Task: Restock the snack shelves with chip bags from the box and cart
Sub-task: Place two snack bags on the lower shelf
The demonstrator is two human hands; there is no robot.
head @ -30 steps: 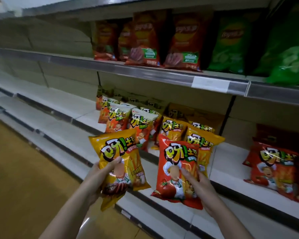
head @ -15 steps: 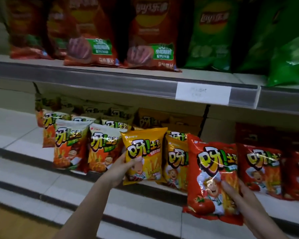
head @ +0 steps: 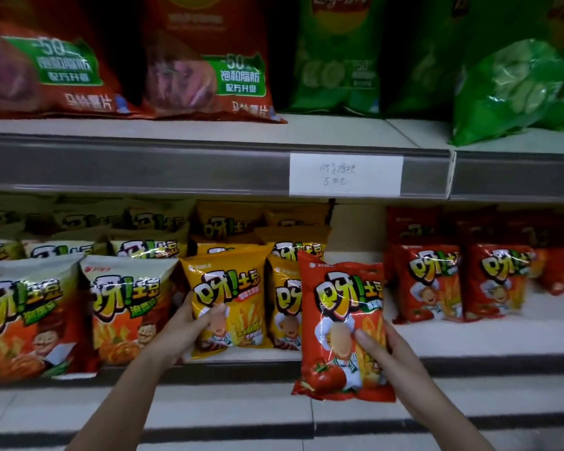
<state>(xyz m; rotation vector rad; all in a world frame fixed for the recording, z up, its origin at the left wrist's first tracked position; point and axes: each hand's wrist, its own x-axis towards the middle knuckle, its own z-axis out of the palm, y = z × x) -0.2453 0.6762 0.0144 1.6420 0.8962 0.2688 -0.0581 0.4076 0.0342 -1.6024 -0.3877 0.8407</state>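
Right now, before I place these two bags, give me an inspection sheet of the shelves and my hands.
Surface: middle shelf, pale, bare patch at its front right; upper shelf carries a handwritten price label.
Job's things: yellow bag in the left hand, at the front of the yellow row; red bag in the right hand, held in front of the shelf edge, left of the red row.
Clutter: nothing seen.
Grip: each hand grips its bag, thumb on the front.
Cables: nothing seen.
Surroundings: white-topped bags at left; large red bags and green bags above.
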